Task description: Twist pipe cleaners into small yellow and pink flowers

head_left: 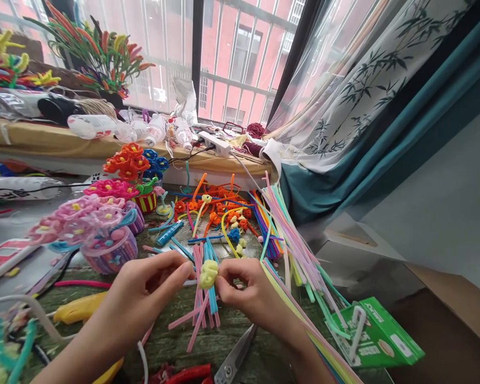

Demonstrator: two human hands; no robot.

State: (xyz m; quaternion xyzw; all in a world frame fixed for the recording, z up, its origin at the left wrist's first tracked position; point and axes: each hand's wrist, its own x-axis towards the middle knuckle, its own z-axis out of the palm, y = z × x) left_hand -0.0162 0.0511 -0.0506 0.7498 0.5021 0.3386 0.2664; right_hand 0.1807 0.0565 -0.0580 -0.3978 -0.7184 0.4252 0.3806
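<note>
A small pale yellow chenille-stem flower (208, 274) is held at its right side between the thumb and fingertips of my right hand (244, 285). My left hand (160, 280) is just left of the flower, thumb and forefinger pinched together; whether anything thin is between them is too small to tell. Beneath both hands, short pink chenille stems (200, 314) and blue chenille stems (213, 301) lie in a loose bunch on the dark table (176, 346). Scissors (236, 354) with a red handle lie nearer to me, blades pointing away.
At left are a yellow glue gun (80, 308) and potted pink chenille flowers (78, 218). Orange chenille pieces (220, 200) lie behind the hands, beside a blue tube (170, 233). Long pastel stems (300, 245) and a green box (384, 330) are at right. Bottles (92, 126) line the windowsill.
</note>
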